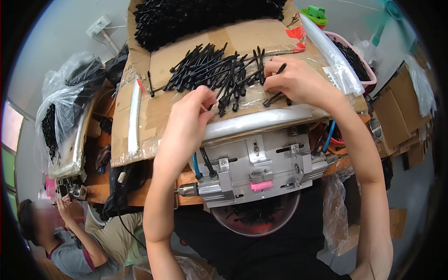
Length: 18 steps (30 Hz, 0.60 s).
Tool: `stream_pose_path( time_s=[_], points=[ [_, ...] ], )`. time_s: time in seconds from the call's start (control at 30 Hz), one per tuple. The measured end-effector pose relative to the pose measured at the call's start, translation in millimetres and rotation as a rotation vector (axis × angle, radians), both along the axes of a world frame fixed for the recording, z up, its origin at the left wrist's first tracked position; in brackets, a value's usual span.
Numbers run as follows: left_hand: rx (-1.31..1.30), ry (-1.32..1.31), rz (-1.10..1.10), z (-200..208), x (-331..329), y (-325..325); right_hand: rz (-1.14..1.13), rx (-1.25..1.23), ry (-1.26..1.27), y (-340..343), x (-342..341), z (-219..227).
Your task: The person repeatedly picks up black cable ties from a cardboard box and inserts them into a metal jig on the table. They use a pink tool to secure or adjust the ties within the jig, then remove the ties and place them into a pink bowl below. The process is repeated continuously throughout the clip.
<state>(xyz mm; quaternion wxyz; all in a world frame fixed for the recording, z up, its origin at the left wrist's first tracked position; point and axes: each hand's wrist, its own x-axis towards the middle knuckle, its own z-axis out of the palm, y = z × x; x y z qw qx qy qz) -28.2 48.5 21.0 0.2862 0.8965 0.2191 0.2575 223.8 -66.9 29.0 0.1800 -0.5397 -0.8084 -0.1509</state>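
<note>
A heap of thin black rods with thicker ends point(198, 70) lies loose on a cardboard sheet point(158, 105). My left hand point(189, 112) is at the heap's near left side, thumb and fingers closed in a pinch; what sits between the tips is too small to make out. At the right side of the heap, my right hand point(298, 81) has its fingers curled around a black rod point(281, 68), whose dark end pokes up between them. Another black rod point(272, 99) lies just under that hand.
Below the cardboard stands a metal fixture point(242, 161) with clamps, blue tubes and a pink block point(261, 185). Under it, a clear bowl point(255, 228) contains black pieces. A box of black rods point(205, 21) rises behind. Another person point(77, 247) works at lower left.
</note>
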Motion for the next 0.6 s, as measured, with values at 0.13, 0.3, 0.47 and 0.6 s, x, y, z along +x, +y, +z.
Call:
stream_pose_path(
  time_s=[0.13,0.3,0.47,0.6],
  points=[
    [0.011,0.144,-0.131,9.9,-24.6,6.5,-0.018,-0.065,0.158,-0.3,3.5,3.7],
    [0.083,0.087,-0.059,9.9,-47.2,0.8,-0.154,-0.095,0.110,28.0,-22.3,-2.4],
    [0.157,-0.121,0.247,-16.5,-61.8,-56.3,-0.267,0.086,0.089,8.0,-25.1,-17.9],
    [0.276,-0.038,0.127,-49.5,-67.3,-127.9,-0.154,0.349,0.359,13.5,-21.7,-17.8]
  ],
)
